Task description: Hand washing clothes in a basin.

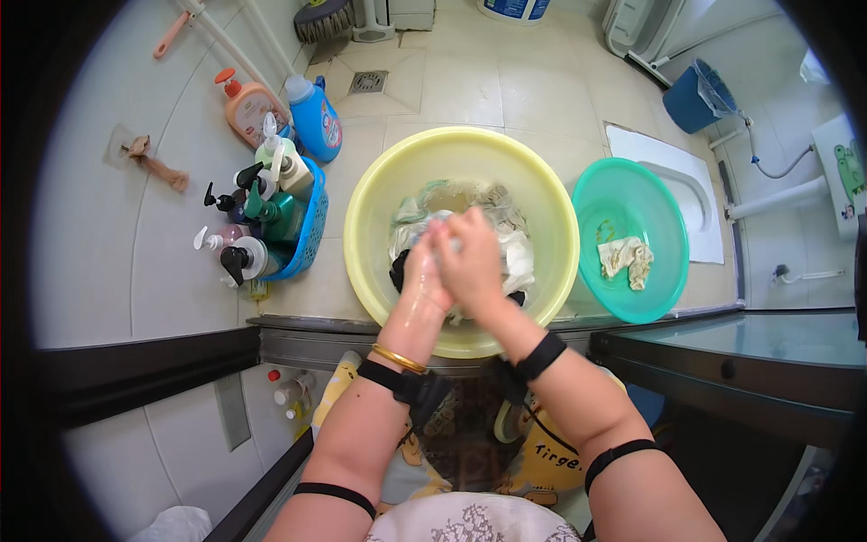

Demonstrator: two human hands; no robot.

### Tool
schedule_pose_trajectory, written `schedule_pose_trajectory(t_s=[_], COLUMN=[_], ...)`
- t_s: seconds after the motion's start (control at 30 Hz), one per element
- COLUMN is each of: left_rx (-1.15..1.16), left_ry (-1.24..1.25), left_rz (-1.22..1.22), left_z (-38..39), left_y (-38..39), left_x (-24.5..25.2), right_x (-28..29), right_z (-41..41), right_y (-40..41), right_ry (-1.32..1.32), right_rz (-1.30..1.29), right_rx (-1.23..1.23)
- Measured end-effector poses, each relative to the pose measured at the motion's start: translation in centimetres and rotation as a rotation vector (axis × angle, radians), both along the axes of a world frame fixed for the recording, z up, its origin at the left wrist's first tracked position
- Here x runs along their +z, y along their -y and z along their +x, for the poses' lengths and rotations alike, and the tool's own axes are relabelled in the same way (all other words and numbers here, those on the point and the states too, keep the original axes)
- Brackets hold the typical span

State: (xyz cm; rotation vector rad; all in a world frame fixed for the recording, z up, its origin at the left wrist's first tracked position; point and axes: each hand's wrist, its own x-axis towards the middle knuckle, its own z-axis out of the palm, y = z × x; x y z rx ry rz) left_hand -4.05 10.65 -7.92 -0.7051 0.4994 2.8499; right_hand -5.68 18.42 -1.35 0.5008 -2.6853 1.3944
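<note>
My left hand [425, 276] and my right hand [472, 257] are pressed together above a large yellow plastic basin [366, 176]. Between them is a small light-coloured cloth [443, 215], mostly covered by my fingers; its shape is blurred. Wet skin shines on my left hand and wrist. Below, the basin holds murky water [450, 198] and a heap of soaked laundry. White fabric [520, 261] lies on the right, greyish fabric [498, 196] at the back, and black fabric [397, 269] peeks out at the left.
Right of the basin stands a green plastic basin [589, 196] with a cream cloth [620, 256] inside, beside a squat toilet [667, 176]. At left, a blue basket [308, 230] holds several pump bottles; a blue detergent bottle [315, 122] stands behind. A door-track sill [305, 342] runs under the yellow basin.
</note>
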Motion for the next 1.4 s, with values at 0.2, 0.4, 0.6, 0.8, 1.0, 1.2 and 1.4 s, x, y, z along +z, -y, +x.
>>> schedule_pose_trajectory(t_s=[0.2, 0.4, 0.6, 0.8, 1.0, 1.2, 1.4], left_rx=[0.088, 0.166, -0.005, 0.198, 0.521, 0.013, -0.098], left_ry=[0.162, -0.054, -0.272, -0.374, 0.004, -0.019, -0.434], left_rz=[-0.042, 0.009, 0.004, -0.022, -0.068, 0.246, 0.192], left_z=[-0.9, -0.1, -0.2, -0.5, -1.9, 0.5, 0.6], left_y=[-0.3, 1.2, 0.8, 3.7, 4.2, -0.6, 2.2], left_x=[2.8, 5.8, 7.9, 8.8, 3.1, 0.9, -3.6], right_x=[-3.8, 0.1, 0.3, -1.2, -0.4, -1.1, -3.0], right_z=[-3.2, -4.5, -5.6, -3.4, -3.3, 1.1, -0.2], right_y=[-2.0, -3.4, -5.1, -6.5, -5.0, -1.0, -0.4], right_ry=[0.236, 0.694, 0.527, 0.431, 0.213, -0.172, 0.043], right_rz=[-0.267, -0.605, -0.575, -0.127, -0.485, 0.007, -0.202], right_rx=[-0.108, 0.087, 0.267, 0.451, 0.09, 0.102, -0.119])
